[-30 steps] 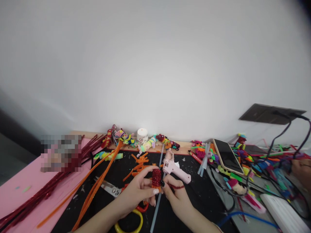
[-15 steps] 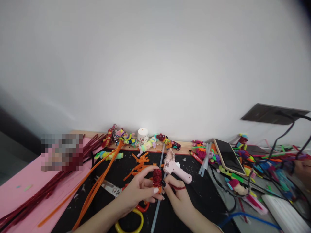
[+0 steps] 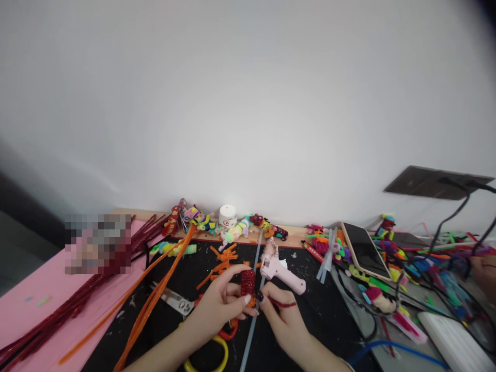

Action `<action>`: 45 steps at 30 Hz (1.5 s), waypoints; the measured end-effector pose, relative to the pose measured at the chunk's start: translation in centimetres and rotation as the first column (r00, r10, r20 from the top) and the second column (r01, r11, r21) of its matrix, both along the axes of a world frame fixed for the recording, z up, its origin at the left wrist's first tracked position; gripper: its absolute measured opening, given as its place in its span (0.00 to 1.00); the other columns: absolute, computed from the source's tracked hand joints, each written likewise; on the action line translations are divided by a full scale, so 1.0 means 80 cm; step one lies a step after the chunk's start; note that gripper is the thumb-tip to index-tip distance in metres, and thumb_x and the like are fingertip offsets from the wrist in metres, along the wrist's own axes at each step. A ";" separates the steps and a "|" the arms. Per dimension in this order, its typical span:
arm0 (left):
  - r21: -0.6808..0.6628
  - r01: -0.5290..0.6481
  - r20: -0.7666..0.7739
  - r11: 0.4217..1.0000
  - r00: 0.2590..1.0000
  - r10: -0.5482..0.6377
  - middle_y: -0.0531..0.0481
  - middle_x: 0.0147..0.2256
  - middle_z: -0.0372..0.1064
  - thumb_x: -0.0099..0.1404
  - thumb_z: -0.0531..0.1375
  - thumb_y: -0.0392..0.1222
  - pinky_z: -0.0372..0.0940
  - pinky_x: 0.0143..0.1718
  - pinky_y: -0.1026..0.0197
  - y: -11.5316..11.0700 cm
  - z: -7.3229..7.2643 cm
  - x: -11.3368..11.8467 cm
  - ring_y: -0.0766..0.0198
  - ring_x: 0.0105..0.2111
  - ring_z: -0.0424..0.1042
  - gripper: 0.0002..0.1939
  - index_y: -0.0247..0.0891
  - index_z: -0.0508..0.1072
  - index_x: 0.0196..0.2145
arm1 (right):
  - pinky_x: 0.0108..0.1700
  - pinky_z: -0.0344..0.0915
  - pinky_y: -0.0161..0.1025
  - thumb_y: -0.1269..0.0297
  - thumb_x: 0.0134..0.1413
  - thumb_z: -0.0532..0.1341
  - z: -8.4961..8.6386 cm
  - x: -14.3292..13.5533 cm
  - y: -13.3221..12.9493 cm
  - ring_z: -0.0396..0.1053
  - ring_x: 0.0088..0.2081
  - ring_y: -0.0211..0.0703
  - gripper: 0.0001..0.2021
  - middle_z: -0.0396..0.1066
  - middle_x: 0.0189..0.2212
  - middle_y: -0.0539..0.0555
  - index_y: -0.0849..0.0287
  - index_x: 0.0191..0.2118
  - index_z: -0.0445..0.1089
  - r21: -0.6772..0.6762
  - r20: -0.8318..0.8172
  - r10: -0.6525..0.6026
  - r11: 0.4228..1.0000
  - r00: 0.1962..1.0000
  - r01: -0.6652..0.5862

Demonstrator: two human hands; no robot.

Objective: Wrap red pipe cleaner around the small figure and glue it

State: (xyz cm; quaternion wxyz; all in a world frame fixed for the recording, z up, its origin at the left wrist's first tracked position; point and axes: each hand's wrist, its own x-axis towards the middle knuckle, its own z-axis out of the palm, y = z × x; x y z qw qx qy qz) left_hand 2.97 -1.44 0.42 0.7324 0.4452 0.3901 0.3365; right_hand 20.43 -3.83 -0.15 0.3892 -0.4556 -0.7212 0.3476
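Head view: a red coil held close over the black mat

We see the left hand curled, thumb and fingers pinching the red coil near mid-mat, nearly upright, presumably so the windings stay tight. An orange piece shows at its lower end. The right hand brings thumb and fingertips together just beside that end; they seem to pinch the red strand, though we cannot make out the exact hold. The strand lies across that hand, perhaps keeping it taut and out of the way.

Beyond the hands, we find the glue gun and orange clippings, likely parked within easy reach. The scissors lie partly under the left arm, and long orange stems run off to the left, probably leaving the middle free.
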 end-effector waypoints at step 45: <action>-0.143 -0.348 0.265 0.926 0.888 0.375 0.46 0.35 0.76 0.56 0.65 0.35 0.69 0.37 0.64 0.020 0.018 -0.016 0.64 0.32 0.76 0.37 0.45 0.52 0.59 | 0.41 0.67 0.41 0.71 0.48 0.56 0.001 0.034 0.030 0.70 0.39 0.49 0.17 0.71 0.37 0.57 0.62 0.46 0.67 0.231 0.369 -0.360 0.929 0.857 0.290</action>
